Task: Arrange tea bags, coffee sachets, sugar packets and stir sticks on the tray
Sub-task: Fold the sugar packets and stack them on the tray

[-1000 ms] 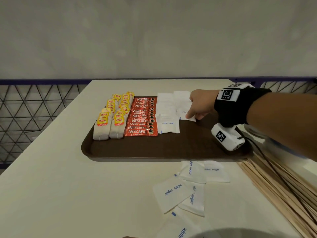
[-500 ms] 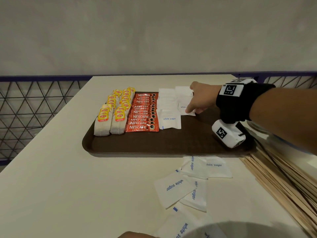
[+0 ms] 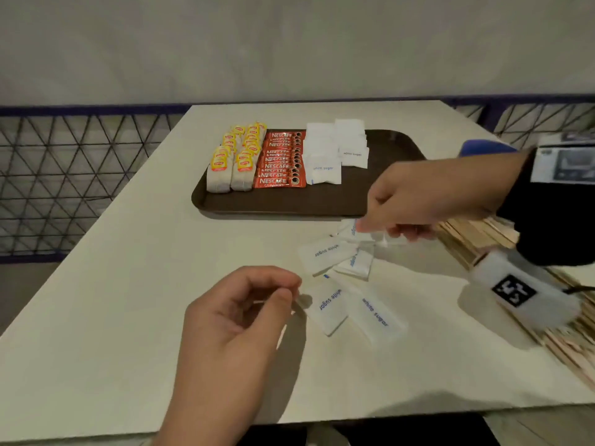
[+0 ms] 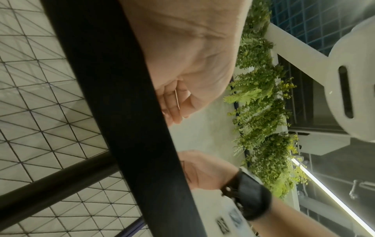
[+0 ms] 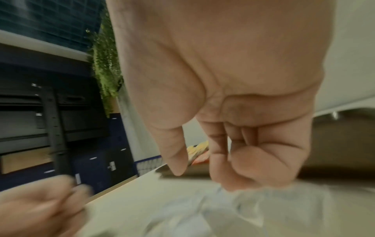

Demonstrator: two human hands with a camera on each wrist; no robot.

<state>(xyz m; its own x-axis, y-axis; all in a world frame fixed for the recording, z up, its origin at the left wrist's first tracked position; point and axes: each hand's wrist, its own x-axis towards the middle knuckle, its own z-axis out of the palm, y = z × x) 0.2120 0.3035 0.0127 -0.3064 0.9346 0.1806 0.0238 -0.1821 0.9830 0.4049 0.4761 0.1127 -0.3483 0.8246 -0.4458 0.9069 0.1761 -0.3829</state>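
Beside the tray (image 3: 380,207): right hand (image 3: 428,201), fingers curled onto overlapping sugar packets (image 3: 325,252), may lift several; left hand (image 3: 238,313) loosely curled, apparently empty.

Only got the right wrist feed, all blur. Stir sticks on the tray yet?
Observer: No. The stir sticks lie on the table, right of the tray.
Operator: Any sugar off the tray?
Observer: Yes. Several loose sugar packets lie on the table in front of the tray, and the right hand reaches into them.
Operator: Left hand?
Observer: The left hand has its fingers curled beside the nearest packet. I cannot tell whether it pinches it.
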